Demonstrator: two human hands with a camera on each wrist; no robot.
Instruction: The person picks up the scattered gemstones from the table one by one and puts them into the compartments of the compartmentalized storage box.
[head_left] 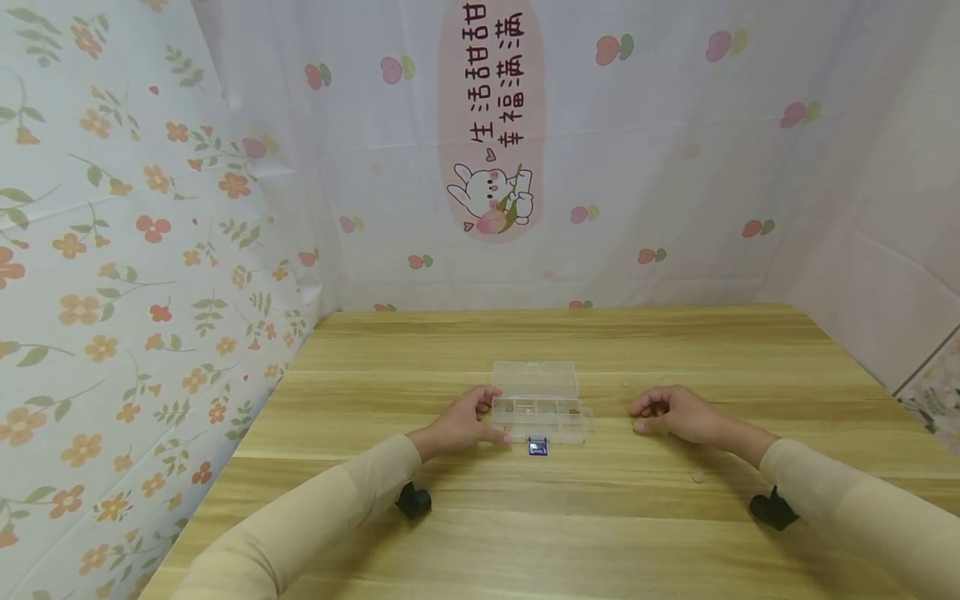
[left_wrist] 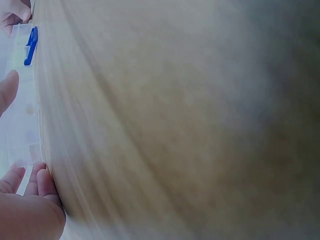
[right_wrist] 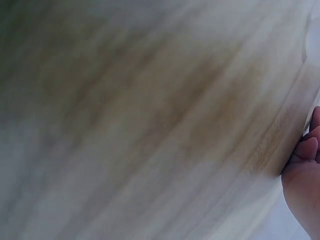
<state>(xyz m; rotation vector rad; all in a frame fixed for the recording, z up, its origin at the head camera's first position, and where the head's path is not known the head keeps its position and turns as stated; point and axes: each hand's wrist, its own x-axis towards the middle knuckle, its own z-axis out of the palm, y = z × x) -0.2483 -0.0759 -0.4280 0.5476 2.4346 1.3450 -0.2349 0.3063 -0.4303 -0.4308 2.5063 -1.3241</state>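
A clear plastic compartment box [head_left: 538,423] sits on the table with its lid [head_left: 535,379] tipped back, away from the person. Small items show in several back compartments. At the middle of its front edge is a blue latch [head_left: 537,447]. My left hand [head_left: 465,423] holds the box's left end, thumb at the front corner and fingers towards the back; the left wrist view shows its fingertips right at the box end. To the right of the box, my right hand [head_left: 678,414] is low over the table with bent fingers; I cannot tell whether they pinch something small.
A small pale round piece [head_left: 697,477] lies on the wooden table [head_left: 525,533] in front of the right hand. Another tiny clear piece [head_left: 626,384] lies behind it. Patterned cloth [head_left: 637,167] hangs behind the table, and a floral cloth [head_left: 135,250] at its left.
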